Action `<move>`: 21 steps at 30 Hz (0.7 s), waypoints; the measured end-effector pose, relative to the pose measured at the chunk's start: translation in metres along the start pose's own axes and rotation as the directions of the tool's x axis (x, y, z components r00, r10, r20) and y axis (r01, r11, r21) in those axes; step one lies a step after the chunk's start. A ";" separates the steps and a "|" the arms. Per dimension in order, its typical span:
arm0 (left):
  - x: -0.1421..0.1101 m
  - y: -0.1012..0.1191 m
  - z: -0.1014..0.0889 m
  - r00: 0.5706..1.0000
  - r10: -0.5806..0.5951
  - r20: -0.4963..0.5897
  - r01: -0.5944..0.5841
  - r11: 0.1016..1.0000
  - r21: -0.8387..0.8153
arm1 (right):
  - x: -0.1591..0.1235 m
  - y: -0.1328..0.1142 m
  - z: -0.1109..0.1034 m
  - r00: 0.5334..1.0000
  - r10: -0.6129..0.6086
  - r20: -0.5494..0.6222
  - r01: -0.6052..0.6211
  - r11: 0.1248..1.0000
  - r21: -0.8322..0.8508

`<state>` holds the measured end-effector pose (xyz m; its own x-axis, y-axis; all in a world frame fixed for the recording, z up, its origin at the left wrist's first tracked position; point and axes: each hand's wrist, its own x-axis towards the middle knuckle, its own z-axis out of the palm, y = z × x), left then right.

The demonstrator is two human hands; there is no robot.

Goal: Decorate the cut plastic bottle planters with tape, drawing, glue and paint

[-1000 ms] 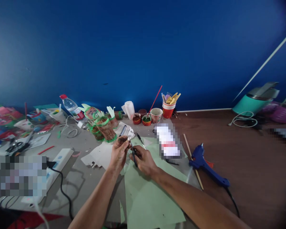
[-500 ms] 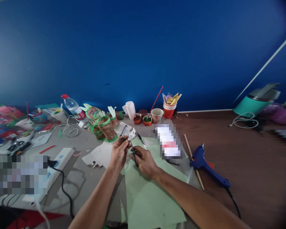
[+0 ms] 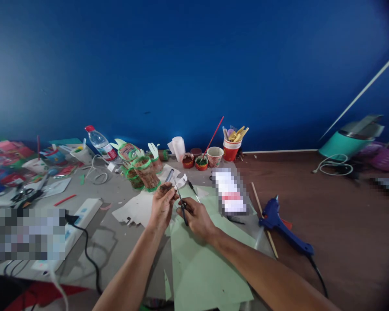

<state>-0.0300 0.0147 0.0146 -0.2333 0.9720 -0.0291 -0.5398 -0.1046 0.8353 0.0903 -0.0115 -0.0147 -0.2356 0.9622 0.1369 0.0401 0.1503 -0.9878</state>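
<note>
My right hand [image 3: 199, 219] is closed round the dark handles of a pair of scissors [image 3: 184, 214], whose blades point up and away from me. Close beside it on the left, my left hand [image 3: 162, 205] has its fingers pinched together near the blades. What those fingers hold is too small and hidden to make out. Dark smudges mark the fingertips. Both hands are above the upper end of a light green paper sheet [image 3: 204, 272]. Behind them lie a marker-like pen [image 3: 169, 176] and a black pen [image 3: 192, 188], with white paper scraps [image 3: 138, 208] to the left.
Brown and green craft cups [image 3: 146, 173] stand behind my left hand. A blue glue gun [image 3: 283, 226] rests on the right near a wooden stick [image 3: 256, 201]. A power strip [image 3: 81, 226] with cables lies left. Farther back are a water bottle [image 3: 100, 144] and a red cup of utensils [image 3: 231, 150].
The view has shifted very slightly. Both hands stay in nearly the same place, with the scissors still in my right hand.
</note>
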 end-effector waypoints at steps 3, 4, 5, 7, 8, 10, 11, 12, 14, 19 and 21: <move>0.002 -0.001 -0.002 1.000 0.013 -0.021 -0.014 1.000 -0.005 | 0.000 0.000 0.000 1.000 0.009 0.001 -0.009 1.000 -0.010; 0.003 -0.001 -0.003 0.999 0.021 -0.028 -0.022 1.000 -0.007 | 0.000 0.000 0.000 1.000 0.010 0.004 -0.010 1.000 -0.009; 0.004 -0.002 -0.003 0.999 0.030 -0.034 -0.030 0.999 -0.010 | -0.001 0.001 0.000 1.000 0.010 0.009 -0.010 1.000 -0.009; 0.004 -0.002 -0.003 0.998 0.046 -0.049 -0.047 0.999 -0.016 | 0.000 0.001 0.001 1.000 0.005 0.017 -0.004 1.000 -0.008; 0.005 -0.002 -0.003 0.997 0.051 -0.053 -0.052 0.999 -0.017 | 0.000 0.001 0.001 1.000 0.002 0.023 -0.002 1.000 -0.006; 0.005 -0.001 -0.003 0.996 0.060 -0.061 -0.061 0.998 -0.015 | 0.000 0.000 0.002 0.999 0.005 0.038 -0.005 1.000 0.004; 0.005 -0.001 -0.002 0.996 0.066 -0.063 -0.067 0.998 -0.011 | -0.001 -0.001 0.002 0.999 0.009 0.047 -0.009 1.000 0.010; 0.005 -0.001 -0.002 0.995 0.074 -0.065 -0.074 0.997 -0.008 | -0.001 -0.003 0.002 0.998 0.014 0.058 -0.014 1.000 0.011; 0.006 -0.001 -0.002 0.993 0.092 -0.070 -0.093 0.996 -0.004 | -0.001 -0.005 0.001 0.997 0.026 0.077 -0.026 1.000 0.004; 0.010 -0.003 -0.007 0.988 0.131 -0.080 -0.129 0.991 0.026 | -0.001 -0.008 0.001 0.995 0.030 0.100 -0.033 0.999 0.025; 0.013 -0.005 -0.010 0.985 0.155 -0.078 -0.151 0.987 0.053 | -0.001 -0.007 0.001 0.994 0.011 0.110 -0.013 1.000 0.020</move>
<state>-0.0387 0.0252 0.0045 -0.3766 0.9246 0.0574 -0.4550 -0.2386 0.8579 0.0895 -0.0133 -0.0082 -0.3405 0.9329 0.1170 0.0239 0.1330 -0.9908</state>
